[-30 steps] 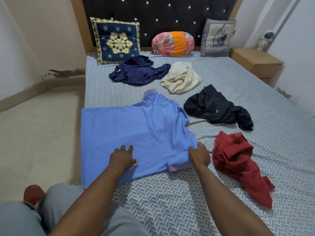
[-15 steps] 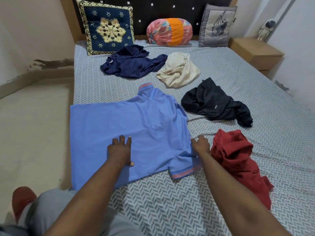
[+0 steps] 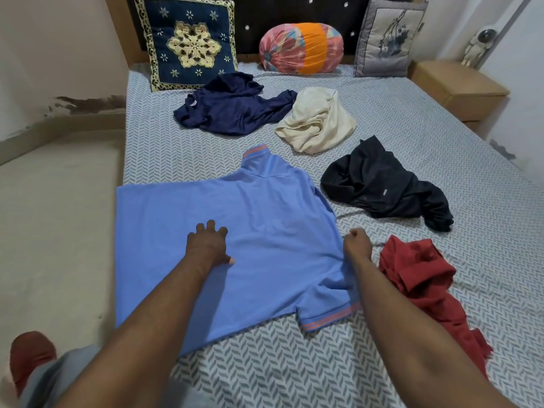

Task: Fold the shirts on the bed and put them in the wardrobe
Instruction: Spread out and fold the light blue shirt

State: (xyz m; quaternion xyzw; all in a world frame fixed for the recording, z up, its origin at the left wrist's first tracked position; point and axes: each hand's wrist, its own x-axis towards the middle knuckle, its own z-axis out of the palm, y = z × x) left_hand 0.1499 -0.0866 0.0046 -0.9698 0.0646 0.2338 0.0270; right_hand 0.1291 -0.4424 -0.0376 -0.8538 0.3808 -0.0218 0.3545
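The right hand (image 3: 357, 245) curls at the edge of the blue shirt (image 3: 265, 216); whether it pinches cloth is unclear (fingertips tucked under). Its forearm hides part of the red shirt (image 3: 418, 266). Far beyond both hands, the headboard (image 3: 294, 10) is cropped.

Under the left hand (image 3: 207, 245), a light blue shirt (image 3: 265, 219) with orange-striped collar and cuff. Right of the right hand (image 3: 357, 244), a red shirt (image 3: 418, 275); beyond both, a black shirt (image 3: 382, 187), cream shirt (image 3: 318, 125), navy shirt (image 3: 232, 110). Bed sheet (image 3: 294, 363): grey-white herringbone.
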